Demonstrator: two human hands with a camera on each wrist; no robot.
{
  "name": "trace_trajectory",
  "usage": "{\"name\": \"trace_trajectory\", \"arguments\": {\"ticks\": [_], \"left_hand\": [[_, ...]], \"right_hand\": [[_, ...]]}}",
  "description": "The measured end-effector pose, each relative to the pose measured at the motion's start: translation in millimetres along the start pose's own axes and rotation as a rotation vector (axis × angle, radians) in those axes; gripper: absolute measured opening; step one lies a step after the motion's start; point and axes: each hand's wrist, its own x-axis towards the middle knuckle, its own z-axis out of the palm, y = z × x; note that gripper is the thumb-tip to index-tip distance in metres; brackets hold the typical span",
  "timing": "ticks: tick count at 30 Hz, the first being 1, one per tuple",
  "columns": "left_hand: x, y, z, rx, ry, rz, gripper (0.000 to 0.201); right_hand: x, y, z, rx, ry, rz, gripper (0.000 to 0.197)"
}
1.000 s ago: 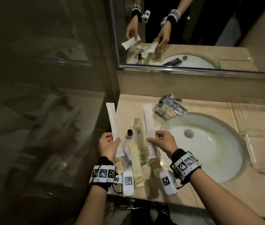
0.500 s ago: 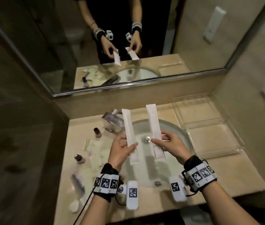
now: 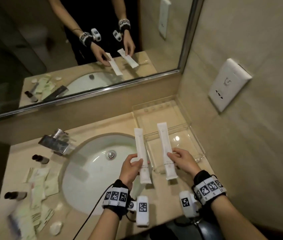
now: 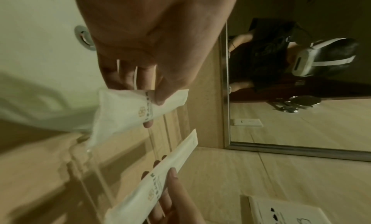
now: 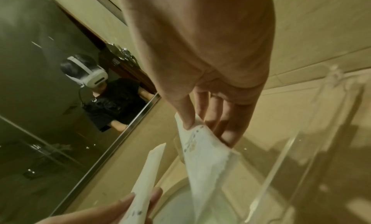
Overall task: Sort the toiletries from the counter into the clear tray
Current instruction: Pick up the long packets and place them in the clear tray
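Head view: the left hand [image 3: 130, 168] and right hand [image 3: 183, 161] each pinched a white sachet [image 3: 141, 156], the right one [image 3: 165, 149] over the clear tray [image 3: 195, 135]; lowering them flat, side by side, looked wise. Left wrist: thumb clamped the packet before the tray. Right wrist: the same pinch above the tray.

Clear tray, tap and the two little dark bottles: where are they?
Clear tray [image 3: 194, 135]: head view, its right wall.
Tap [image 3: 54, 144]: head view, flat top of the spout.
Two dark bottles [image 3: 40, 159] [image 3: 15, 195]: head view, their bodies, lying on the counter.
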Motion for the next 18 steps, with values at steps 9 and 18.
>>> {"name": "trace_trajectory", "arguments": {"ticks": [9,18], "left_hand": [[7,-14,2,-0.048,0.083,-0.051,0.022],[25,-16,-5,-0.102,0.083,-0.041,0.023]], "right_hand": [[35,10,-12,-0.027,-0.028,0.104,0.016],[64,4,-28,-0.682,0.007,-0.044,0.019]]}}
